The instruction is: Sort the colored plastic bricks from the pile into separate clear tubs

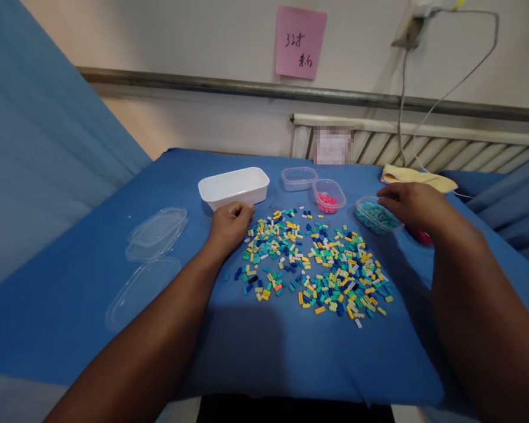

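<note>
A spread of several small bricks (317, 261) in yellow, teal, green, blue and white lies on the blue cloth. My left hand (229, 224) rests at the pile's far left edge, fingers curled into a loose fist just in front of a white rectangular tub (233, 187). My right hand (408, 202) hovers over a round clear cup of teal bricks (374, 216), fingers bent down together at its rim. What they pinch, if anything, is hidden. Beside it stands a clear cup of pink bricks (329, 195), and behind that an empty clear cup (298, 177).
Clear plastic lids (156, 232) lie on the left of the cloth-covered table (264, 352), another lid (141, 288) nearer me. A yellow cloth (417, 176) sits at the far right, something red (421, 237) under my right wrist. A radiator and a pink note hang on the wall.
</note>
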The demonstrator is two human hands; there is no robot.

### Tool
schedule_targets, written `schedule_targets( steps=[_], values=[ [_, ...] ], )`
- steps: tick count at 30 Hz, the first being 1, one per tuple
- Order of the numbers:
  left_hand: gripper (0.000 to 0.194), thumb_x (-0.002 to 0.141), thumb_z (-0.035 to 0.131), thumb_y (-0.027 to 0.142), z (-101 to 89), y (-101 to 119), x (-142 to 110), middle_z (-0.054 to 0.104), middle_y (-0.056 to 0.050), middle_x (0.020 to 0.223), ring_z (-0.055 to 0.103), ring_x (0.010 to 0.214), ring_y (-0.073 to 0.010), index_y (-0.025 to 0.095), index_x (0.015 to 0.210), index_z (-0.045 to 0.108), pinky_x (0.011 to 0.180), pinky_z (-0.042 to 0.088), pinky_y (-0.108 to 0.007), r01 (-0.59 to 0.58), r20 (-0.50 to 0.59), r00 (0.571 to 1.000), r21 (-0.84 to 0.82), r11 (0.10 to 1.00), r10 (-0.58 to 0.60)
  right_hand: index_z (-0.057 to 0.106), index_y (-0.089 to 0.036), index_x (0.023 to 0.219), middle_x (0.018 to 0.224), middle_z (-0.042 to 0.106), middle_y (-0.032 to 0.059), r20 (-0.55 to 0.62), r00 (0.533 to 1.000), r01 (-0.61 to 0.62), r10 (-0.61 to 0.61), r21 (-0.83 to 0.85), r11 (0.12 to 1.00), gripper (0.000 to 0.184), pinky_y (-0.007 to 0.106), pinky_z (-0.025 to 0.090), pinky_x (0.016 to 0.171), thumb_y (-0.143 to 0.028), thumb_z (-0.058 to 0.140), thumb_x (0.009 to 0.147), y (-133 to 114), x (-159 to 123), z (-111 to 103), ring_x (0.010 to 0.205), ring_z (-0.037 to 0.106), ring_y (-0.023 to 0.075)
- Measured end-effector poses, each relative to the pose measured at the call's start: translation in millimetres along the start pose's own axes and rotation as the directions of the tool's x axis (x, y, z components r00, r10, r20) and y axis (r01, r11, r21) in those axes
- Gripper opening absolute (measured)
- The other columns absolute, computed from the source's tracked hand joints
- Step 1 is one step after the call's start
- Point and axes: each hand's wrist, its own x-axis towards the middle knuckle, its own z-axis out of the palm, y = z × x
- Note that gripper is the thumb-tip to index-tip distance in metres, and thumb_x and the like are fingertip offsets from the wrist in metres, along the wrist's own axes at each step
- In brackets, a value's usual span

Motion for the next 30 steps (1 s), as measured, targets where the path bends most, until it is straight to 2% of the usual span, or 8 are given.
schedule_targets(
  steps=[2,5,10,13,17,20,24,30],
  values=[
    [0.041,0.093,0.062,0.054,1.3,-0.9,-0.8,0.069,-0.002,0.07,0.058,0.064,-0.0164,0.018,0.076,0.073,0.061,0.041,-0.03,0.001,0.009,1.0,0.006,1.0,-0.001,0.085,-0.018,0.112,0.099,0.084,0.0142,-0.008,1.0,0.03,-0.029,0.029,0.999,0.027,0.039,0.048,0.075,-0.033,0.067,0.099,-12.8,-2.0,-0.5,0.085,0.073,0.0279],
    [0.041,0.094,0.061,0.053,3.2,-1.5,-1.5,0.067,-0.001,0.068,0.055,0.063,-0.0155,0.019,0.075,0.071,0.061,0.04,-0.029,-0.005,0.024,1.0,0.012,1.0,0.004,0.085,-0.021,0.111,0.1,0.085,0.0096,0.017,0.99,0.136,-0.139,0.124,0.983,0.024,0.036,0.051,0.08,-0.034,0.068,0.1,-43.1,-7.1,4.4,0.088,0.075,0.0252],
    [0.041,0.096,0.06,0.051,5.5,-2.8,-2.0,0.063,0.0,0.064,0.054,0.063,-0.0165,0.019,0.072,0.069,0.06,0.036,-0.03,-0.017,0.044,0.999,0.036,0.999,0.015,0.084,-0.027,0.112,0.103,0.086,0.0025,0.06,0.938,0.311,-0.342,0.294,0.904,0.022,0.03,0.054,0.081,-0.035,0.066,0.102,-106.9,-10.8,25.5,0.091,0.078,0.0214],
    [0.041,0.096,0.061,0.052,6.7,-4.4,-1.7,0.062,-0.001,0.064,0.054,0.064,-0.0171,0.02,0.07,0.068,0.059,0.034,-0.03,-0.022,0.045,0.999,0.054,0.998,0.019,0.084,-0.025,0.114,0.106,0.086,0.0033,0.058,0.921,0.35,-0.386,0.319,0.881,0.021,0.03,0.055,0.082,-0.03,0.066,0.103,-140.9,2.5,39.2,0.094,0.079,0.0218],
    [0.042,0.097,0.06,0.052,7.3,-5.1,-2.2,0.062,-0.001,0.063,0.054,0.064,-0.0176,0.02,0.07,0.067,0.058,0.032,-0.03,-0.019,0.039,0.999,0.069,0.997,0.016,0.083,-0.024,0.122,0.117,0.086,0.0045,0.088,0.917,0.359,-0.39,0.249,0.899,0.027,0.031,0.055,0.09,-0.023,0.066,0.101,-175.4,30.8,60.4,0.104,0.079,0.0227],
    [0.043,0.097,0.059,0.052,7.4,-5.0,-3.3,0.062,-0.001,0.063,0.055,0.064,-0.0179,0.02,0.071,0.068,0.059,0.033,-0.03,-0.027,0.048,0.999,0.073,0.997,0.023,0.083,-0.024,0.121,0.116,0.086,0.0053,0.124,0.907,0.371,-0.402,0.216,0.903,0.029,0.03,0.054,0.087,-0.019,0.068,0.097,-190.7,43.1,76.9,0.103,0.079,0.0241],
    [0.042,0.098,0.059,0.053,8.4,-5.5,-4.5,0.064,-0.002,0.065,0.056,0.066,-0.0184,0.02,0.072,0.069,0.059,0.034,-0.03,-0.025,0.05,0.999,0.079,0.997,0.021,0.084,-0.024,0.119,0.114,0.086,0.0071,0.163,0.899,0.381,-0.407,0.17,0.909,0.03,0.032,0.053,0.084,-0.019,0.071,0.093,-196.1,44.8,89.5,0.102,0.078,0.0273],
    [0.042,0.098,0.059,0.053,10.2,-5.8,-4.1,0.066,-0.002,0.067,0.059,0.067,-0.0192,0.021,0.073,0.069,0.06,0.035,-0.031,-0.011,0.057,0.998,0.084,0.996,0.007,0.08,-0.02,0.13,0.12,0.084,0.0098,0.169,0.903,0.374,-0.396,0.148,0.916,0.038,0.031,0.052,0.086,-0.016,0.064,0.095,-193.1,40.3,81.6,0.106,0.077,0.026]
  ],
)
